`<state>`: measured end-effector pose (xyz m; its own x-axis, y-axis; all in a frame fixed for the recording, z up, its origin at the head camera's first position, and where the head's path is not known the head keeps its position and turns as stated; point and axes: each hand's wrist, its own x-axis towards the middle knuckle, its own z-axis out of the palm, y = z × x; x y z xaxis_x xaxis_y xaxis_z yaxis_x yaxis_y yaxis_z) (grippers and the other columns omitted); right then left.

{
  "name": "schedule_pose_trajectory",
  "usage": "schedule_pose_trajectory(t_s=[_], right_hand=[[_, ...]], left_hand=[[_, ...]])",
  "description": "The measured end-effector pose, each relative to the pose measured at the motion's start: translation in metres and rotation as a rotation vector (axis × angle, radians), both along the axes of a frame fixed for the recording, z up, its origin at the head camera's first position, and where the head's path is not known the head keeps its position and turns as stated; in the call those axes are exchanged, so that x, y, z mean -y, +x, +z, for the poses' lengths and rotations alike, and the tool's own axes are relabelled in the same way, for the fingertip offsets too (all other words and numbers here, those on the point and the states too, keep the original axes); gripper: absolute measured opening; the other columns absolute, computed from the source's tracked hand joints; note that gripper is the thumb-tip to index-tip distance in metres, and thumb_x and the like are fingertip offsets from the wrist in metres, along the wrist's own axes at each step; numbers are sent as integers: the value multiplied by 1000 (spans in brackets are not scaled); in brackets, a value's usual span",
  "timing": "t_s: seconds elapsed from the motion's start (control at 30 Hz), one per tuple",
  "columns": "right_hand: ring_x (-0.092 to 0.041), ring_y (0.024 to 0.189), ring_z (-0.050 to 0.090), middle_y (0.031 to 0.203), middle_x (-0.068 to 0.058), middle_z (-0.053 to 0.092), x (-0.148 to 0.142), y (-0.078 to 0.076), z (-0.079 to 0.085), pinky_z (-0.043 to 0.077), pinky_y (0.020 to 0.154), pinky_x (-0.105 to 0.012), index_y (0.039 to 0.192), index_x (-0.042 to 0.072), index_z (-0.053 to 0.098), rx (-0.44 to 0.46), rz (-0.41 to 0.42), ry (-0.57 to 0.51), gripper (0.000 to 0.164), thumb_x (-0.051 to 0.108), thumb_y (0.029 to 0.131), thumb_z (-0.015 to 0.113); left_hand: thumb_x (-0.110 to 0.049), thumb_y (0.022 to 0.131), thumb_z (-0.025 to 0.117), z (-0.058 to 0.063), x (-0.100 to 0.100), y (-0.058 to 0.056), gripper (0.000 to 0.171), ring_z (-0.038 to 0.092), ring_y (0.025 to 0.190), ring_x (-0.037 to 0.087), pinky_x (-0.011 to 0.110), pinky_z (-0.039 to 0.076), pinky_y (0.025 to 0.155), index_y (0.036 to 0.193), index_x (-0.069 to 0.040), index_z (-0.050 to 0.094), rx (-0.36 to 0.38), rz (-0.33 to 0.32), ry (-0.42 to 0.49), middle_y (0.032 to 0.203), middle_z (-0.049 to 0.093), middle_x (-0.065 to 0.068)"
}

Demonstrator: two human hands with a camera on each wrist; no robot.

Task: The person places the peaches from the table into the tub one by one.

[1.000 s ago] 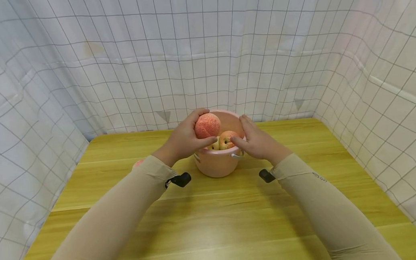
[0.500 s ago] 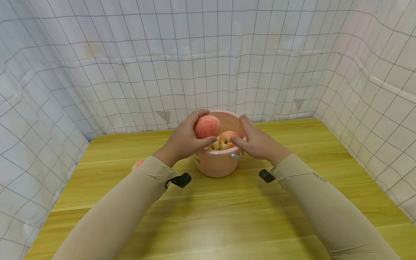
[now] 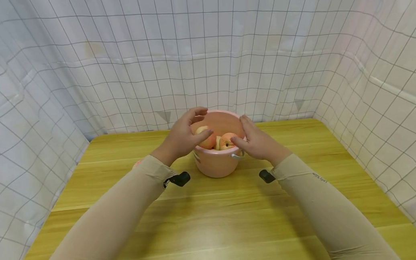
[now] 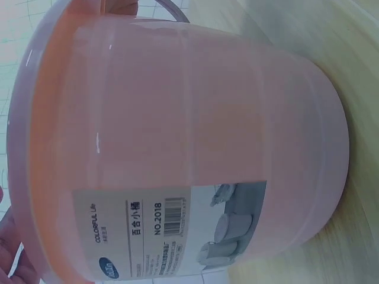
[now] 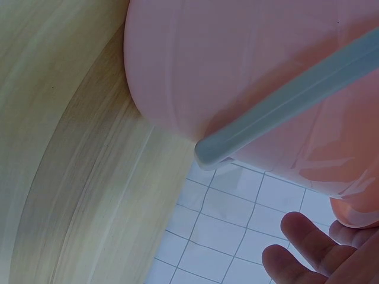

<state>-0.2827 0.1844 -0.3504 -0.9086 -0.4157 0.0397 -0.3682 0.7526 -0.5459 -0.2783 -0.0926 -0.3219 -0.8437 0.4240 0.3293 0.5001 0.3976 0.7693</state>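
- While the left hand [image 3: 180, 136] is unclenched and holds nothing, the nearest peach [image 3: 209, 142] lies inside the pink bucket [image 3: 217, 164].
- Right hand [image 3: 261, 143] clasps the rim [image 3: 217, 152], thumb inward.
- Bucket stands upright on the wood-grain table [image 3: 214, 226].

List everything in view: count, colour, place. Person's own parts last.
Bucket: 1, pink, upright on the table
Label: 1, white and grey, bucket's left side
Handle: 1, grey-blue, bucket's right side
Fruits: at least 3, red and yellow, inside the bucket
Reddish thing: 1, on table, mostly hidden by left sleeve
Table: 1, yellowish wood, under the bucket
Gridded cloth: count unclear, white, behind and both sides
Triangles: 2, grey, low on back cloth
Wrist devices: 2, black, one per wrist
Sleeves: 2, beige, one per arm
Left hand: 1, above the fruits
Right hand: 1, bucket's right rim
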Motion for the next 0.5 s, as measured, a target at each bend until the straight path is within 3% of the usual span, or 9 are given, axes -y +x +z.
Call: schedule_pose_trajectory(t_s=[0.3, 0.5], right_hand=[[-39, 164, 5, 177, -20, -8, 0, -2, -1, 17, 131, -59, 168, 3, -7, -10, 17, -9, 94, 53, 108, 46], [-39, 164, 6, 177, -20, -6, 0, -2, -2, 18, 131, -58, 169, 3, -6, -19, 22, -15, 93, 52, 109, 47]], left_hand=[[-31, 101, 71, -1, 17, -2, 62, 49, 147, 32, 57, 43, 120, 154, -11, 47, -16, 26, -22, 158, 48, 10], [-33, 102, 70, -3, 37, 0, 61, 49, 148, 32, 56, 52, 109, 155, -13, 46, -33, 63, -92, 160, 48, 10]])
